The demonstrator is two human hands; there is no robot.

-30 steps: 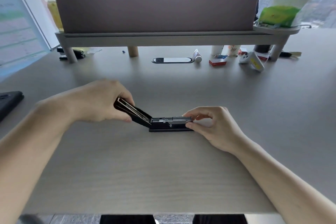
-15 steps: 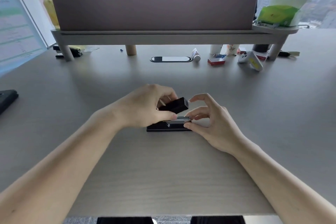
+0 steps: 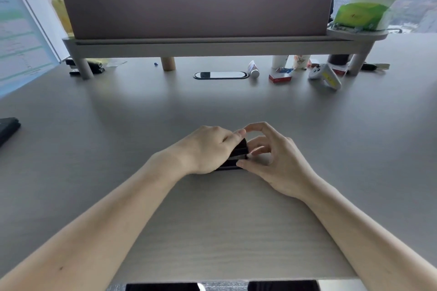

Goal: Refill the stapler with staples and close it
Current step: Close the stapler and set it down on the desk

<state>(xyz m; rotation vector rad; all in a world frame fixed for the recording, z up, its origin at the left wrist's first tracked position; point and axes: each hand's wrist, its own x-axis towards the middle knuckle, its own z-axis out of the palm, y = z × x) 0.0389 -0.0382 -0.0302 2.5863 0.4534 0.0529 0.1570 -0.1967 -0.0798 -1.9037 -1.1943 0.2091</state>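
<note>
1. Your left hand (image 3: 208,149) lies over the top of the black stapler (image 3: 238,155), fingers curled down around its lid, so most of the stapler is hidden beneath it.
2. Your right hand (image 3: 272,160) sits at the stapler's right end, thumb touching the lower front edge; the forefinger arches over the tip and the other fingers are loosely bent, not wrapped around anything.
3. The stapler rests on the bench (image 3: 212,231), near the middle and close in front of you, between your two hands. Only its right end shows: dark lid above, a thin bright metal strip, dark base below. The lid looks nearly down on the base, though whether it is fully shut cannot be told.
4. No loose staples can be made out.
5. Further back on the bench, well apart from the stapler, stand a raised shelf (image 3: 212,45) with a padded screen (image 3: 196,0) on it, a small red box (image 3: 280,77), a white tube (image 3: 253,69) and a white controller (image 3: 327,75).
6. A green packet (image 3: 359,15) sits on the shelf's right end.
</note>
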